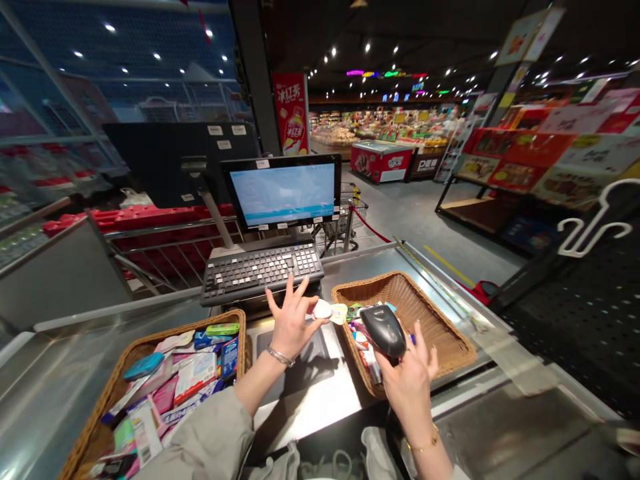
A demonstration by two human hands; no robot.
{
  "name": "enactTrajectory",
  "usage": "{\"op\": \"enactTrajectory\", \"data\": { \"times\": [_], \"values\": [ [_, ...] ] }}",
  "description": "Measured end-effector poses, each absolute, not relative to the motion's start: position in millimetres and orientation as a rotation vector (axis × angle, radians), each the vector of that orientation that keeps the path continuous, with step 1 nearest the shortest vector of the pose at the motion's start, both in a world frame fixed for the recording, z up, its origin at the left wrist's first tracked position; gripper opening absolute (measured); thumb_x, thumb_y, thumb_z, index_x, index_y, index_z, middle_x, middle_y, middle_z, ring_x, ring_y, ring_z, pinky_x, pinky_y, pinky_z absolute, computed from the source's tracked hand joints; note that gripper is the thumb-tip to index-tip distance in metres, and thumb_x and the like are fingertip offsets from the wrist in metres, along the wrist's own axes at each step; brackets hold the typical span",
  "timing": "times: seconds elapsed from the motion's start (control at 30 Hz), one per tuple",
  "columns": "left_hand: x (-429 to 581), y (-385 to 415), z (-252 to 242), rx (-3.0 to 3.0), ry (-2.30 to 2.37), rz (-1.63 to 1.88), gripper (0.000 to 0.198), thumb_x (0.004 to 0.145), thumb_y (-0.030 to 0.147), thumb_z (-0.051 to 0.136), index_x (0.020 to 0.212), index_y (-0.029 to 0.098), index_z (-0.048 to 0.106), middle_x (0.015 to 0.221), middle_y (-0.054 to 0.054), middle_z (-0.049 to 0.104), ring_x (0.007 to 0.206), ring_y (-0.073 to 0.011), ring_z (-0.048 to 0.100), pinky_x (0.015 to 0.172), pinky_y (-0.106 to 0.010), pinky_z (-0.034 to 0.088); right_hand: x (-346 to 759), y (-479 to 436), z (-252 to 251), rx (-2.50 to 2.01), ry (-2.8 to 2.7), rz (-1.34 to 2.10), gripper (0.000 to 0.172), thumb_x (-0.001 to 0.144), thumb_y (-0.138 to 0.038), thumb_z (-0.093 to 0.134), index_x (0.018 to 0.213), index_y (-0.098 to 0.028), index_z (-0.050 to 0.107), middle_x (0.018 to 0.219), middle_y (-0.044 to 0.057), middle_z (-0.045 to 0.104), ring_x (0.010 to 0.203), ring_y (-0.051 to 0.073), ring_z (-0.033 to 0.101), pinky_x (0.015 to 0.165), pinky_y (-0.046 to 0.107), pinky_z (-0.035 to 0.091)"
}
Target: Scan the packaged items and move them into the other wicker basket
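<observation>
My left hand [291, 325] pinches a small white and pale yellow package [331, 312] between thumb and index finger, its other fingers spread. What the package contains is too small to tell. In my right hand [411, 373] is a black handheld barcode scanner [384, 329], its head pointing toward the package; its handle is mostly hidden by the hand. Beneath the scanner, a brown wicker basket [430, 320] has several small packaged goods at its left side. On the left stands another wicker basket [243, 333], heaped with small boxes and packets [195, 377].
Behind my hands are a black keyboard [263, 270] and a lit monitor [287, 193] on a stand. A metal counter [50, 360] runs beneath the baskets. White hooks [595, 230] hang on a black panel at right. Shop displays and a red freezer [383, 161] stand beyond.
</observation>
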State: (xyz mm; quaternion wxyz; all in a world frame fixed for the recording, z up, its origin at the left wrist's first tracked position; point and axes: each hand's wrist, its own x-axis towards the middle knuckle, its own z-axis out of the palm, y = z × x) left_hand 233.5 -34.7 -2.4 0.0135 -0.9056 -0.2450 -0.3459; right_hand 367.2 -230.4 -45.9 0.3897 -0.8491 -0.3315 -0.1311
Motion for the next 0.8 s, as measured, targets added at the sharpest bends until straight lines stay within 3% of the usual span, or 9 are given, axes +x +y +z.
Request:
{"op": "enactTrajectory", "data": {
  "times": [0.27,0.47,0.8],
  "values": [
    [276,-41,-7,-2.887,-0.611,-1.091,0.029,0.084,0.04,0.063,0.109,0.025,0.064,0.147,-0.012,0.048,0.145,-0.0365,0.026,0.112,-0.072,-0.004,382,-249,-48,-2.205,-0.75,-0.401,0.047,0.089,-0.052,0.046,0.111,-0.017,0.067,0.125,0.014,0.065,0.141,0.032,0.032,0.112,0.058,0.012],
    [313,-54,-8,-2.918,-0.566,-1.063,0.059,0.088,0.044,0.058,0.141,0.023,0.045,0.153,-0.014,0.038,0.147,-0.0361,0.02,0.113,-0.069,-0.009,391,-252,-48,-2.232,-0.676,-0.461,0.054,0.089,-0.058,0.042,0.104,-0.015,0.072,0.12,0.017,0.067,0.139,0.033,0.036,0.112,0.056,0.016],
    [272,-39,-1,-2.835,-0.662,-0.983,0.059,0.09,0.048,0.052,0.143,0.024,0.043,0.155,-0.012,0.033,0.148,-0.0345,0.018,0.113,-0.069,-0.006,383,-225,-35,-2.15,-0.833,-0.393,0.05,0.086,-0.057,0.048,0.109,-0.018,0.07,0.133,0.016,0.06,0.141,0.031,0.033,0.113,0.057,0.016]
  ]
}}
